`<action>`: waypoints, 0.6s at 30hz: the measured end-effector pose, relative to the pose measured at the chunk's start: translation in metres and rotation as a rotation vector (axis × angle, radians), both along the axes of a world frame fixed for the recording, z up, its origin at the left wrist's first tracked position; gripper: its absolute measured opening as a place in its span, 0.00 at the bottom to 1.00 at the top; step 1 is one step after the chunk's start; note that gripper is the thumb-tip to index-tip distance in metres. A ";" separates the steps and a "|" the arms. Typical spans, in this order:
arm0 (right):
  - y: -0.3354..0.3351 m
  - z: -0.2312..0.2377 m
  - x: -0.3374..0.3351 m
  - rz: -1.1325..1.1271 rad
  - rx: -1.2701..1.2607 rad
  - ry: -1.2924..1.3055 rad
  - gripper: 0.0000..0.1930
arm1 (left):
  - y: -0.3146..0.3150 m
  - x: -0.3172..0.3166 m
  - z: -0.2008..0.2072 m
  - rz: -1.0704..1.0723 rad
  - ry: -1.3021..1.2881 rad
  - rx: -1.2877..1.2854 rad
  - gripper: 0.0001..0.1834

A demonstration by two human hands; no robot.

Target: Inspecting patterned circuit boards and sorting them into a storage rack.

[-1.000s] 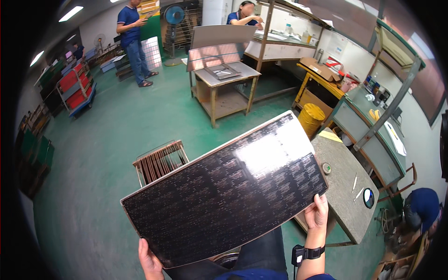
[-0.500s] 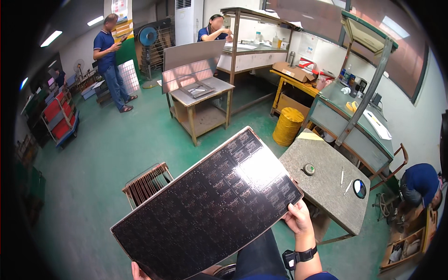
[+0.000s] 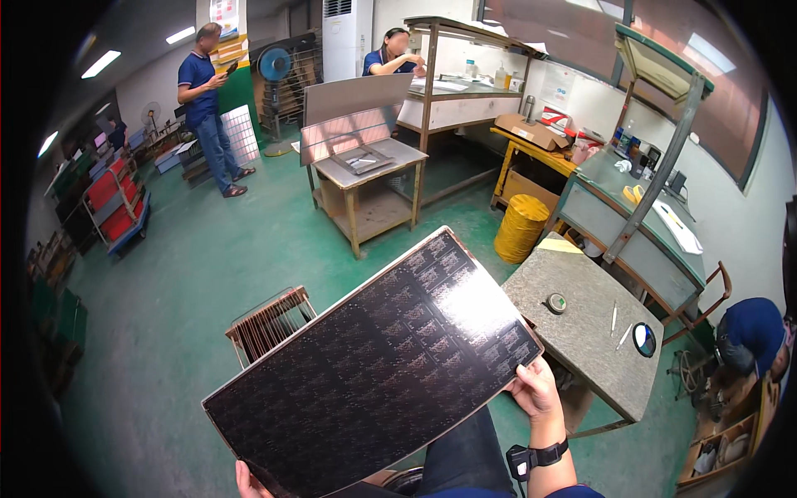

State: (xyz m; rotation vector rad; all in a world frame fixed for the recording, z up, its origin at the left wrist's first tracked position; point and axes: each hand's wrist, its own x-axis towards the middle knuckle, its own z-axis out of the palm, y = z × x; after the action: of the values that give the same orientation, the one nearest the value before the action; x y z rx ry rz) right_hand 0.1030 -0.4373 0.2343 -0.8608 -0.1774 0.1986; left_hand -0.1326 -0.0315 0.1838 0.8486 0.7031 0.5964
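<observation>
A large black circuit board panel [image 3: 357,373] with a thin pale edge is held up slantwise above my lap. Rows of small circuit patterns cover its face, and a bright glare lies on its upper right part. My right hand [image 3: 535,390] pinches the lower right corner, thumb on the face. At the lower left corner, my left hand [image 3: 249,481] grips the edge; only its thumb side shows, the rest cut off by the frame or behind the board. Behind the panel's upper left edge stands a rack [image 3: 272,324] of upright thin boards, partly hidden.
To the right, a speckled table [image 3: 581,324] bears a round tape measure [image 3: 555,303], two pen-like tools and a black-rimmed round lens [image 3: 643,339]. A yellow bin [image 3: 521,228] stands behind it. One person stands far left, another sits at the back bench, a third bends at the right.
The whole view has shifted slightly, so the surroundings sit a little farther right. Both hands keep hold of the circuit board panel, its tilt nearly the same.
</observation>
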 end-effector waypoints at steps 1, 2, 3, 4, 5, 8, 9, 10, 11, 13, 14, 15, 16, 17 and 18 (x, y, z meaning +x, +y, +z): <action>-0.001 0.000 -0.001 -0.005 -0.002 0.002 0.26 | 0.001 0.000 -0.002 -0.005 0.002 -0.002 0.16; -0.001 0.001 0.000 0.013 -0.003 0.005 0.27 | 0.002 -0.001 -0.004 -0.011 0.002 0.003 0.16; -0.001 0.001 0.000 0.030 -0.004 0.008 0.28 | 0.002 -0.001 -0.006 -0.018 0.003 0.008 0.16; -0.001 0.002 0.000 0.024 -0.006 0.012 0.28 | 0.001 -0.002 -0.006 -0.023 0.006 0.006 0.16; 0.000 0.002 0.000 0.028 -0.020 -0.007 0.27 | 0.000 -0.002 -0.004 -0.020 0.011 -0.009 0.17; 0.014 0.002 0.001 0.041 -0.007 -0.040 0.26 | -0.016 0.004 0.016 -0.056 0.052 0.012 0.16; 0.023 0.002 0.001 0.043 0.020 -0.059 0.27 | -0.021 0.007 0.023 -0.102 0.084 0.048 0.14; 0.040 0.008 -0.005 0.067 0.008 -0.084 0.29 | -0.021 0.023 0.011 -0.111 -0.164 -0.079 0.14; 0.052 0.000 -0.011 0.184 -0.024 -0.085 0.31 | -0.026 0.032 0.004 -0.115 -0.208 -0.113 0.16; 0.089 0.001 -0.031 0.475 -0.019 -0.199 0.34 | -0.039 0.054 -0.022 -0.098 -0.296 -0.482 0.20; 0.111 -0.007 -0.048 0.552 0.013 -0.175 0.34 | -0.040 0.060 -0.059 -0.192 -0.221 -0.511 0.19; 0.127 -0.014 -0.065 0.517 0.013 -0.130 0.32 | -0.071 0.085 -0.027 -0.243 -0.225 -0.665 0.15; 0.140 -0.025 -0.081 0.371 -0.164 -0.137 0.31 | -0.091 0.095 -0.018 -0.278 -0.245 -0.628 0.12; 0.148 -0.038 -0.093 0.230 -0.337 -0.151 0.30 | -0.102 0.101 -0.026 -0.307 -0.238 -0.745 0.10; 0.150 -0.056 -0.090 0.027 -0.463 -0.149 0.22 | -0.119 0.110 -0.016 -0.320 -0.209 -0.723 0.08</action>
State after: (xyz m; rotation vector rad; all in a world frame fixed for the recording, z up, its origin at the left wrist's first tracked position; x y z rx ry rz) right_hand 0.0131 -0.2876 0.1785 -1.3356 -0.2889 0.2035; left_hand -0.0225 -0.1508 0.1681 0.2075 0.5193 0.1110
